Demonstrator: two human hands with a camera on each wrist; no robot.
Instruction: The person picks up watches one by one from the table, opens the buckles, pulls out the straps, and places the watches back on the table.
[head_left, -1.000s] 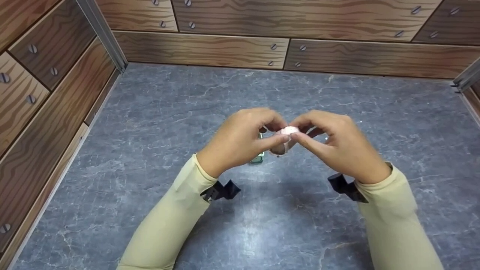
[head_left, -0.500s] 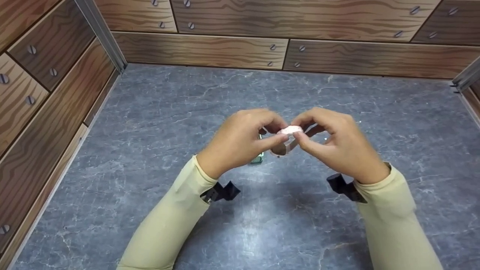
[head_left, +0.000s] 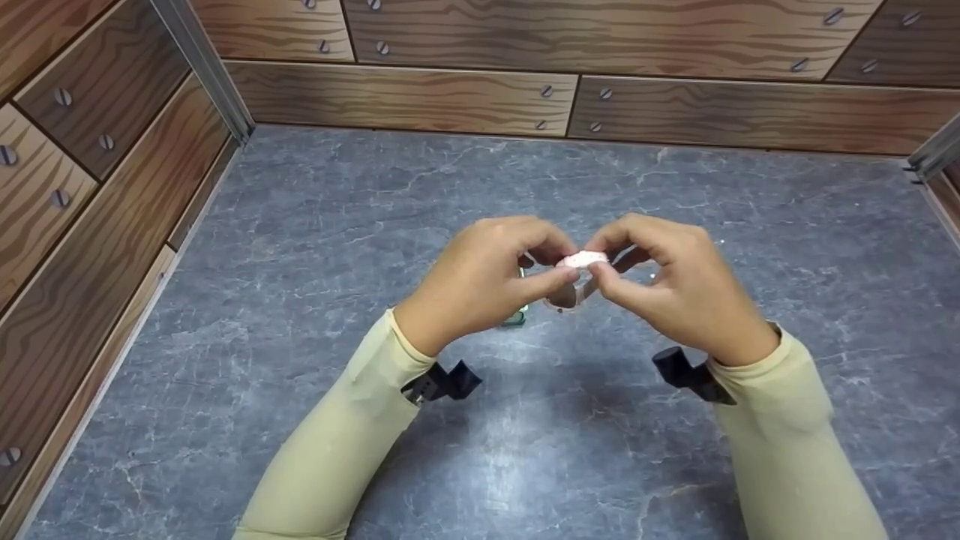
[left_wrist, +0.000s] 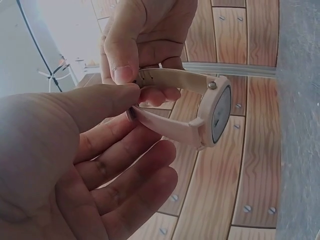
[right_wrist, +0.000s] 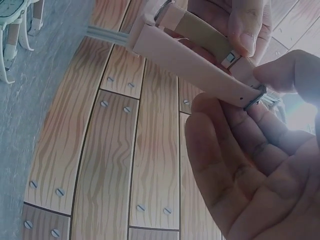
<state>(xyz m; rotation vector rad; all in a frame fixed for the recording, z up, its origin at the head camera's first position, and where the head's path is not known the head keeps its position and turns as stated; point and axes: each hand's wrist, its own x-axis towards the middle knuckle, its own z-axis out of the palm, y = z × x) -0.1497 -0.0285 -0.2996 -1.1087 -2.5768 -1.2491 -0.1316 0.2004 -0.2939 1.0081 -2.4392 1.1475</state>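
A pale pink wristwatch (head_left: 583,259) is held up between both hands, its strap forming a loop. The watch case (left_wrist: 215,112) hangs at the far end of the loop in the left wrist view, dial facing away from the hands. My left hand (head_left: 487,277) pinches the strap ends between thumb and fingers. Opposite it, my right hand (head_left: 664,281) pinches the strap close to the metal buckle (right_wrist: 256,98). A small metal piece (right_wrist: 230,59) shows on the other strap half. In the head view the fingers hide much of the strap.
Behind the left hand a green item (head_left: 514,319) lies on the grey marbled table (head_left: 360,202). At the right wrist view's upper left, a watch with a pale green dial (right_wrist: 9,12) is partly visible. Wood-patterned panels (head_left: 405,97) wall the table's back and left.
The pink strap between the fingertips has shifted slightly right, and more of its pale surface shows. The right fingers have moved a little with it; the left hand stays nearly still.
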